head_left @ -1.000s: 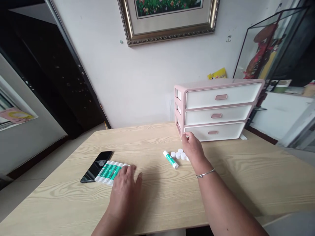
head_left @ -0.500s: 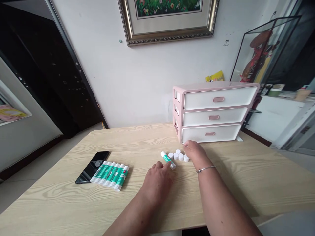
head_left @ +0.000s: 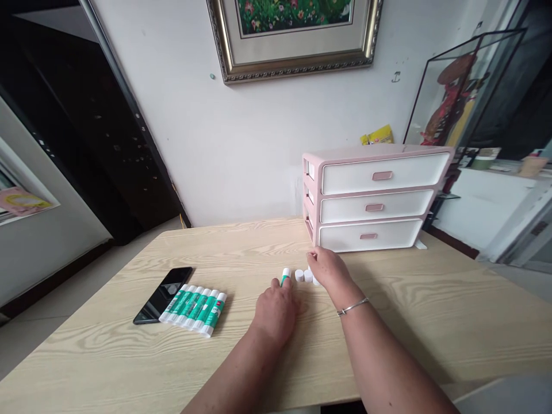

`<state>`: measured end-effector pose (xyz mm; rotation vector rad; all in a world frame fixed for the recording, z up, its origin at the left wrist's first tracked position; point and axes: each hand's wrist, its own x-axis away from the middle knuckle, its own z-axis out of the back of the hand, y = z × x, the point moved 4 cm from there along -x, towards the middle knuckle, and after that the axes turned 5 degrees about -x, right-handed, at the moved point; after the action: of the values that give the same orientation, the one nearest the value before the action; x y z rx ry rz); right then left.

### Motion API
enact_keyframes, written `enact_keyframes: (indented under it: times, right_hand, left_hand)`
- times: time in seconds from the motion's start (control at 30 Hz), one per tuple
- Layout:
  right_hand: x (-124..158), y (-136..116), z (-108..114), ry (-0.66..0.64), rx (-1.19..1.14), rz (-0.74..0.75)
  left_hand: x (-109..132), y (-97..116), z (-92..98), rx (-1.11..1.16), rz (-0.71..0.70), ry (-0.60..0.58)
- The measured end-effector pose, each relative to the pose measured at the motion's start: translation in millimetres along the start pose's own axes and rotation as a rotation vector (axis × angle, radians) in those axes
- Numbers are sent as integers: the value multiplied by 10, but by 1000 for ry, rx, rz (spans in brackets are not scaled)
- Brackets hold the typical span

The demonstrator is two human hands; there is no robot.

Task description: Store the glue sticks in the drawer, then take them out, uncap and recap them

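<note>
My left hand (head_left: 276, 307) is closed round a green and white glue stick (head_left: 286, 276), whose white top pokes out past the fingers. Just to its right, my right hand (head_left: 326, 270) rests with curled fingers over several small white caps (head_left: 301, 275) on the wooden table (head_left: 409, 322); whether it pinches one I cannot make out. A row of several capped green glue sticks (head_left: 195, 309) lies to the left, beside a black phone (head_left: 163, 294).
A pink and white three-drawer organiser (head_left: 371, 198) stands at the table's back right, all drawers closed. A framed picture (head_left: 293, 34) hangs on the wall behind. A glass case (head_left: 466, 86) stands at the far right.
My left hand left the row of glue sticks, crossed right and took hold of the single stick. My right hand dropped from the organiser's bottom corner onto the white caps.
</note>
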<state>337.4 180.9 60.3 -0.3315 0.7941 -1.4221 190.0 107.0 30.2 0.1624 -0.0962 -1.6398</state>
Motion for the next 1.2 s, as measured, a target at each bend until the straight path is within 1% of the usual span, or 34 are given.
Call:
enact_keyframes:
  times: [0.1, 0.13, 0.2, 0.3, 0.37, 0.4, 0.47, 0.53, 0.57, 0.63, 0.73, 0.8, 0.83, 0.87, 0.93, 1.0, 1.07, 1.2]
  right_hand:
    - [85, -161, -66, 4, -46, 122]
    - [110, -198, -94, -5, -72, 154]
    - [154, -248, -141, -25, -117, 182]
    - [221, -308, -183, -73, -172, 164]
    - [274, -357, -226, -146, -234, 147]
    - [302, -382, -260, -192, -278, 144]
    - [350, -425, -348, -276, -383, 154]
    - [379, -442, -441, -310, -464, 170]
    - [385, -442, -480, -306, -483, 177]
    - [391, -434, -530, -273, -480, 172]
    - [419, -462, -521, -235, -448, 166]
    - [457, -514, -473, -238, -436, 175]
    - [479, -543, -447, -247, -438, 179]
    - [501, -569, -423, -261, -448, 181]
    - [541, -612, -393, -302, -495, 178]
    - [576, -644, -392, -353, -562, 187]
    - [607, -666, -404, -393, -622, 206]
    - [660, -688, -431, -456, -714, 218]
  left_hand:
    - [32, -135, 72, 52, 108, 26]
    - [56, -186, 89, 70, 127, 36]
    - [126, -297, 111, 167, 145, 94]
    - [276, -446, 102, 586, 113, 272]
    - [370, -500, 51, 801, 78, 315]
    - [406, -511, 26, 868, 67, 312]
    - [457, -510, -5, 934, 60, 281]
    - [480, -496, 3, 907, 52, 244]
    - [483, -486, 21, 853, 37, 234]
    - [478, -459, 70, 659, -11, 233]
    - [456, -405, 113, 351, -49, 206]
    - [446, -376, 127, 255, -20, 156]
    - [447, -366, 138, 250, 2, 124]
    - [452, -359, 155, 272, 15, 93]
    - [478, -346, 203, 397, -7, 42]
    - [517, -353, 251, 598, -67, 9]
    - [562, -383, 247, 828, -103, -53]
    - [674, -407, 50, 1340, -41, -332]
